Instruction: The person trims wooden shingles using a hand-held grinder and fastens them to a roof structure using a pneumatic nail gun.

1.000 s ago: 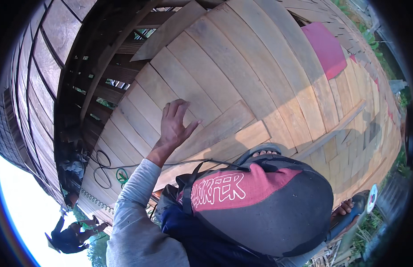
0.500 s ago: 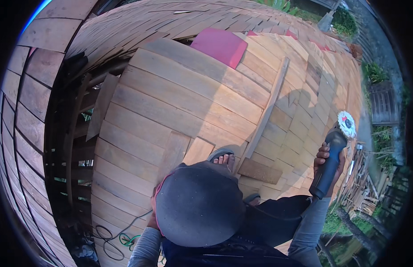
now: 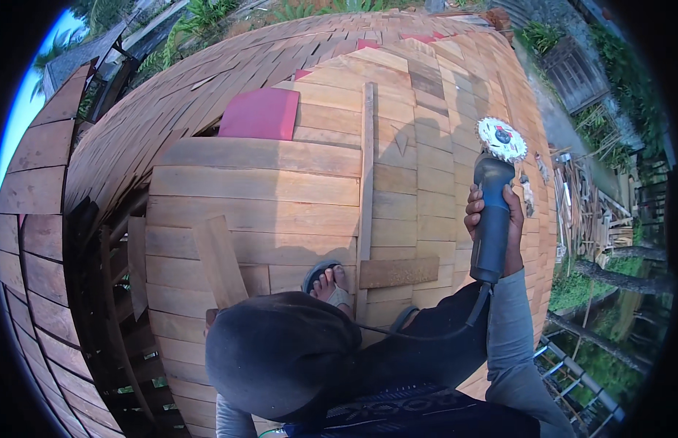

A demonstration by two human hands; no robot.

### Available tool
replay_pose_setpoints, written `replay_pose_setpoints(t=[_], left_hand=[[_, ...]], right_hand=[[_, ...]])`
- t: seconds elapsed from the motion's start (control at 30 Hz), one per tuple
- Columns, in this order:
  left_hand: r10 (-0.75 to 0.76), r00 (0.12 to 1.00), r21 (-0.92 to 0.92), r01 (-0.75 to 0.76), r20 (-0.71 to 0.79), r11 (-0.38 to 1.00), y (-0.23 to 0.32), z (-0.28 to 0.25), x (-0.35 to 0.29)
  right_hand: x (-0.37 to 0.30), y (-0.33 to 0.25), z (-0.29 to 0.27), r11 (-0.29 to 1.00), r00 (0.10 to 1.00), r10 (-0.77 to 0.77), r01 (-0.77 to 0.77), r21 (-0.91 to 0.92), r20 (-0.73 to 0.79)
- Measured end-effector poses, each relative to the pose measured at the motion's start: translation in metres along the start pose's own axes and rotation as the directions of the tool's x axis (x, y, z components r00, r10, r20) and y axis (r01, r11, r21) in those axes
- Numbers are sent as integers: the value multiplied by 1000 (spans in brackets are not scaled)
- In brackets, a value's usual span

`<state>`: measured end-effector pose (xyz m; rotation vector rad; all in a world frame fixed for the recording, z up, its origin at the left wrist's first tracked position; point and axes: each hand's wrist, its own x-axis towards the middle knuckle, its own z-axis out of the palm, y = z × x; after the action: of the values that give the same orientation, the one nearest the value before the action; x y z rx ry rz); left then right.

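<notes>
Your right hand point(image 3: 514, 237) had its fingers clamped around the dark body of the grinder point(image 3: 492, 219), held up over the right-hand side of the wooden roof point(image 3: 397, 193), with the toothed disc point(image 3: 501, 139) pointing away from you. The grinder looked stiff, fairly heavy and weighted toward the disc; its smooth barrel, where you had it, seemed the safest place to hold, well clear of the teeth. Its cord point(image 3: 434, 335) ran across your legs and probably tugged a little at the rear end.

Only a sliver of your left hand point(image 3: 210, 316) showed beside your knee, next to the lower end of the loose plank point(image 3: 220, 255) toward the roof's left edge; whether those fingers were apart or gripping, I could not tell. The plank appeared thin, light and rigid, perhaps apt to split, and best taken by its long edges. A short board point(image 3: 399, 272) lay near your foot, touching a long batten point(image 3: 367, 182).
</notes>
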<state>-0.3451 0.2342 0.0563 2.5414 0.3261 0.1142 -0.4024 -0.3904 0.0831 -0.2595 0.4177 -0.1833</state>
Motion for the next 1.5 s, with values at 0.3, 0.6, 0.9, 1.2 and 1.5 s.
replay_pose_setpoints(t=[0.3, 0.6, 0.9, 1.2, 1.5], left_hand=[[455, 871, -510, -481, -185, 713, 258, -25, 203], [923, 286, 311, -929, 259, 201, 417, 172, 293], [836, 327, 260, -938, 440, 230, 355, 284, 356], [779, 361, 176, -932, 513, 315, 316, 297, 364], [838, 326, 126, -945, 438, 302, 310, 298, 362]], right_hand=[[14, 20, 19, 1000, 1000, 27, -27, -13, 3], [-9, 11, 37, 995, 994, -99, 100, 13, -50], [-56, 4, 69, 957, 952, -282, 271, -104, -122], [-30, 35, 78, 966, 957, -236, 212, -151, -166], [-2, 44, 67, 967, 966, -169, 124, -224, -196]])
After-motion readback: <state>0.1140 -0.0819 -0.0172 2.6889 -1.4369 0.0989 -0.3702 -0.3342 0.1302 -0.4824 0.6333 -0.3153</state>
